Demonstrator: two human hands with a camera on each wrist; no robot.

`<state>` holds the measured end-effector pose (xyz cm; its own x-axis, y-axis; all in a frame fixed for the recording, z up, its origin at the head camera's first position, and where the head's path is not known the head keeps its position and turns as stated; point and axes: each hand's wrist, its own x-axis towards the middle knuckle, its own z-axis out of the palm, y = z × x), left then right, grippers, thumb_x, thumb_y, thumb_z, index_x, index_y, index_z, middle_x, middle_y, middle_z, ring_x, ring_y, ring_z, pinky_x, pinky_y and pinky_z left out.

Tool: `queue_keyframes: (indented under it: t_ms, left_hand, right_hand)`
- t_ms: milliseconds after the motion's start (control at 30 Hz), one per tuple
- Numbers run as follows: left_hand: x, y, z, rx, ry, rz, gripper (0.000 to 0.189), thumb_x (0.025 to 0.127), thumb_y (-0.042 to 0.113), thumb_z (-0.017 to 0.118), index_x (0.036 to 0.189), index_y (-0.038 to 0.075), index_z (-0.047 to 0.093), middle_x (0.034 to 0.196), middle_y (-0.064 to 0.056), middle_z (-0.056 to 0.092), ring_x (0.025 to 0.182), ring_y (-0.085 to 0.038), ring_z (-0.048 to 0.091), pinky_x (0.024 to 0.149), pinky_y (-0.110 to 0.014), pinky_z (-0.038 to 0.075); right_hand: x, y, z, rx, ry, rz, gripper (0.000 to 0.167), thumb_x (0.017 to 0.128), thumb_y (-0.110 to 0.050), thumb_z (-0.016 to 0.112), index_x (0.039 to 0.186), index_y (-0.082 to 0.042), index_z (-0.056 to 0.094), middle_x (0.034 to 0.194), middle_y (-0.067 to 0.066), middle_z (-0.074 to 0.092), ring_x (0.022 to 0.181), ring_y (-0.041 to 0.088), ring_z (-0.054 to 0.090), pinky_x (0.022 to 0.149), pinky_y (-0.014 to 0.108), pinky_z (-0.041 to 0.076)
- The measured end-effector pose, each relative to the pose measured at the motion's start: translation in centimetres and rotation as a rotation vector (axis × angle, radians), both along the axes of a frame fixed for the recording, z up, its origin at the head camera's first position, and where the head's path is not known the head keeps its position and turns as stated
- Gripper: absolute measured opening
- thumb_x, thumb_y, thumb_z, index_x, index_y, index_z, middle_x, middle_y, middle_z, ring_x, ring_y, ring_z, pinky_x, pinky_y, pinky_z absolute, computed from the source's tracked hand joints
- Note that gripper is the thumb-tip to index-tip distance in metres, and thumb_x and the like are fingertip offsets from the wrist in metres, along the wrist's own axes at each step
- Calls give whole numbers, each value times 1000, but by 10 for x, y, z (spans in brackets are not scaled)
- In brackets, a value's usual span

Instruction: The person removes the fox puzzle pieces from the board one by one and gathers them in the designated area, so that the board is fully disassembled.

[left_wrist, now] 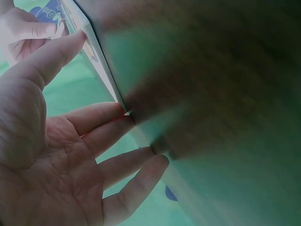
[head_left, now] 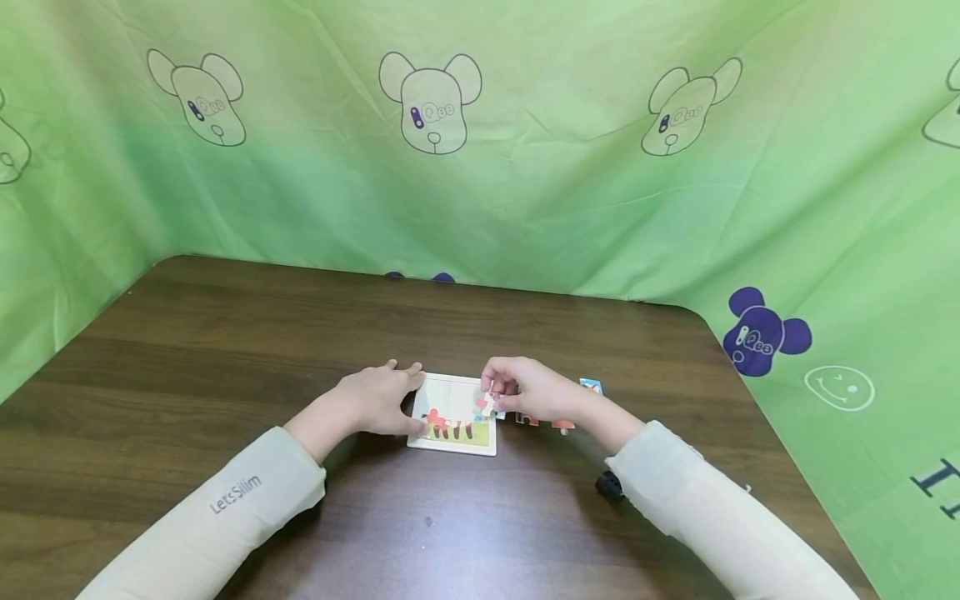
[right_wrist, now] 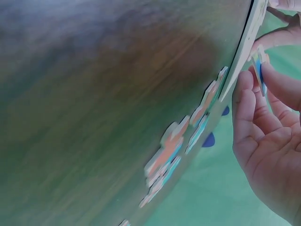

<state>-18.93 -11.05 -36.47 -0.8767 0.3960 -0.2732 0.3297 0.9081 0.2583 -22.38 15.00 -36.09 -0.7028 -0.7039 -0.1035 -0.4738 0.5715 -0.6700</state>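
Note:
A white-framed jigsaw board (head_left: 452,449) lies on the table, with joined pieces along its lower part showing yellow-green ground and an orange-red figure. My left hand (head_left: 378,402) rests at its left side, fingers spread and fairly straight. The left thumb touches the near left part of the board, and fingertips meet its far left edge. Above the board's right side, my right hand (head_left: 538,388) pinches a jigsaw piece (right_wrist: 259,75) between thumb and fingers. The piece is tilted on edge, and its picture is partly hidden.
Several loose jigsaw pieces (right_wrist: 164,153) lie right of the board, partly hidden by the right hand in the head view. A small black object (head_left: 610,485) sits beside the right sleeve. Green printed cloth (head_left: 435,208) hangs behind the brown table (head_left: 247,333).

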Motion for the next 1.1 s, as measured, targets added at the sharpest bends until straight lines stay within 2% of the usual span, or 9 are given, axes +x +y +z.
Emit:
queue_keyframes:
  t_ms: [433,700,900,1100]
  left_hand:
    - [0,-1,-3,-5,-5,1,78,86,48,68,152,19,42,162,0,33,150,-36,30,102,-63,43]
    - [0,-1,-3,-14,1,3,78,85,49,68,152,20,42,162,0,33,150,-36,31,100,-63,45]
    - [-1,0,-2,-14,0,5,77,86,50,67,152,21,42,163,1,33,150,-35,30,100,-63,45]
    - [-1,0,-1,-19,7,-4,76,86,49,67,152,19,43,162,-1,34,149,-36,32,99,-63,45]
  right_hand:
    - [3,19,1,3,9,-39,13,91,1,65,100,-7,60,81,1,64,73,10,59,74,25,49]
    - [2,36,5,-26,39,-57,14,90,1,66,100,-6,61,83,3,65,78,11,61,76,26,47]
    - [5,52,7,-38,3,-93,14,91,0,66,102,-5,61,85,5,64,76,12,58,69,24,48]
    - [6,67,8,-34,3,-124,13,91,0,66,103,-5,62,85,5,63,77,11,59,68,24,48]
